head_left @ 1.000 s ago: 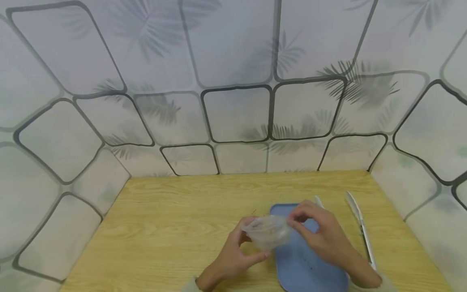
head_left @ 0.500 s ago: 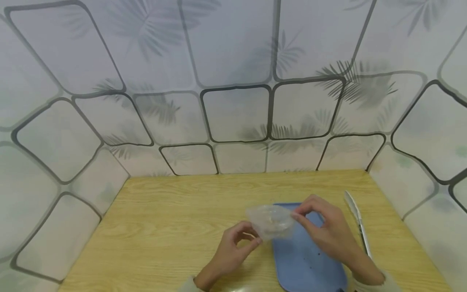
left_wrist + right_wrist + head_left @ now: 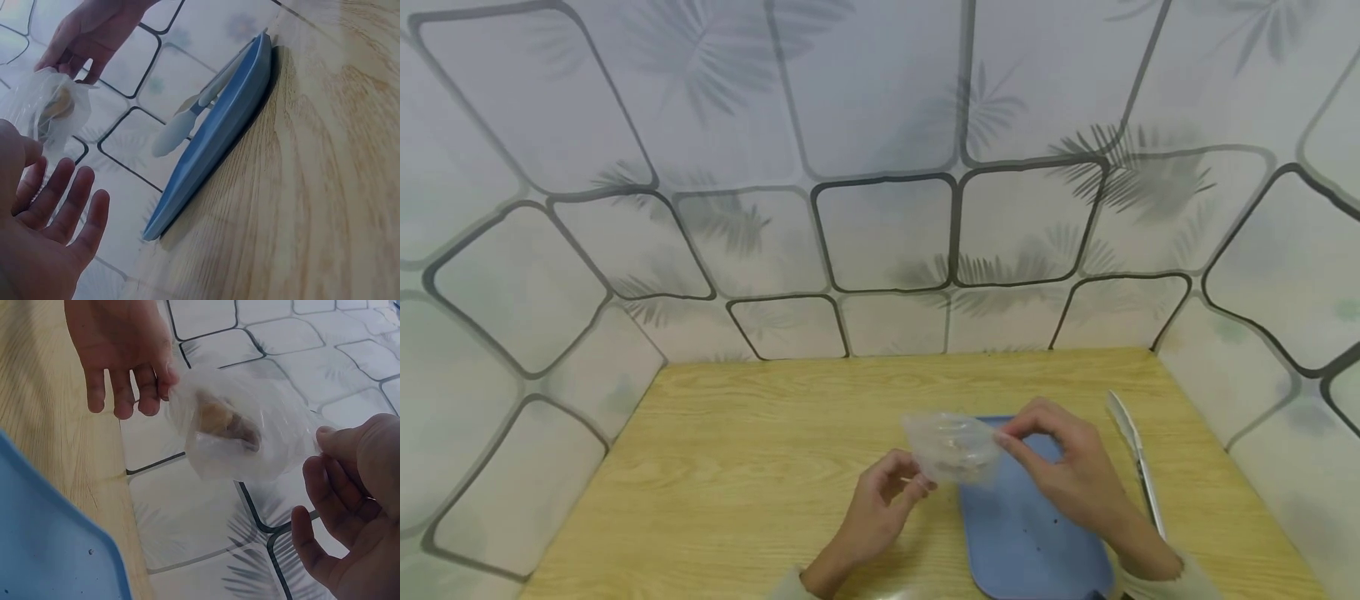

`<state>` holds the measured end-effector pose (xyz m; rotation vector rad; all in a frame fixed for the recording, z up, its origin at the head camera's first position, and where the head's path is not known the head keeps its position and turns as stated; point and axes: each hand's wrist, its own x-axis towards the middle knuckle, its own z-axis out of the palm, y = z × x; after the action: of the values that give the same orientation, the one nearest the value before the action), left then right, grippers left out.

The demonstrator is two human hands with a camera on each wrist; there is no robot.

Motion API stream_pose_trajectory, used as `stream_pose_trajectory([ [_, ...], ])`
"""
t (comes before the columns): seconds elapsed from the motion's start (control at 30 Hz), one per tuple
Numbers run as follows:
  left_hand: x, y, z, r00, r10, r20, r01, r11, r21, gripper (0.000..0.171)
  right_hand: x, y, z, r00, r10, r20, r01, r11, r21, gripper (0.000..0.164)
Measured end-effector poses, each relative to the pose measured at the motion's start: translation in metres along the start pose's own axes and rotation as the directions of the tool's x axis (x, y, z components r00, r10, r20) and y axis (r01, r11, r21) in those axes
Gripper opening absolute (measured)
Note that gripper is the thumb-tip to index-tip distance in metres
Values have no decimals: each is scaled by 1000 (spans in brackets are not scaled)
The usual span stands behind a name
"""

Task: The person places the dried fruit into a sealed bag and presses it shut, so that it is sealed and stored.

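A thin translucent plastic bag [image 3: 955, 446] hangs in the air between my two hands, over the tray's far left part in the head view. Brown and tan lumps [image 3: 219, 419] show through it in the right wrist view; their kind is unclear. My left hand [image 3: 876, 508] pinches the bag's left edge between thumb and index finger, its other fingers spread loosely in the left wrist view. With thumb and forefinger, my right hand [image 3: 1071, 467] pinches the opposite edge. The bag spreads between these two grips.
Below the right hand lies a blue tray [image 3: 1030, 542] with a few dark specks on it. A long slim utensil [image 3: 1138, 458] with a pale tip lies to its right on the wooden table [image 3: 737, 467]. Patterned wall panels [image 3: 887, 233] enclose the table's back and sides.
The bag has risen slightly and lies flatter between the hands. My left hand has gone from cupping its side to pinching its edge. The right hand has shifted a little away and upward.
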<state>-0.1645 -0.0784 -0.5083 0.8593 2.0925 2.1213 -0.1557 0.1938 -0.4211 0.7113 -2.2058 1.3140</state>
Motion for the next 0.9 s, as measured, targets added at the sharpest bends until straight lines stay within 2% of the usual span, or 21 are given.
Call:
stream_pose_trajectory([
  [0.13, -1, -3, 1, 1000, 7, 7, -7, 999, -44, 14, 1, -1, 4, 1000, 13, 3, -13, 1000, 11, 28],
  [0.27, -1, -6, 4, 1000, 15, -23, -17, 995, -96, 21, 1, -2, 8, 1000, 14, 1, -14, 999, 50, 35],
  [0.5, -1, -3, 7, 994, -48, -95, 28, 981, -193, 29, -1, -1, 12, 999, 43, 10, -44, 997, 68, 37],
  [0.67, -1, -4, 5, 993, -48, -103, 24, 973, -230, 28, -3, 0, 13, 999, 43, 21, -45, 996, 76, 38],
  [0.8, -1, -6, 5, 994, -26, -110, -1, 972, -237, 27, -4, 1, 13, 999, 43, 24, -45, 996, 77, 38],
  [0.9, -2, -8, 6, 992, -2, -125, -20, 985, -172, 24, -2, 1, 13, 999, 32, 18, -33, 997, 64, 38],
])
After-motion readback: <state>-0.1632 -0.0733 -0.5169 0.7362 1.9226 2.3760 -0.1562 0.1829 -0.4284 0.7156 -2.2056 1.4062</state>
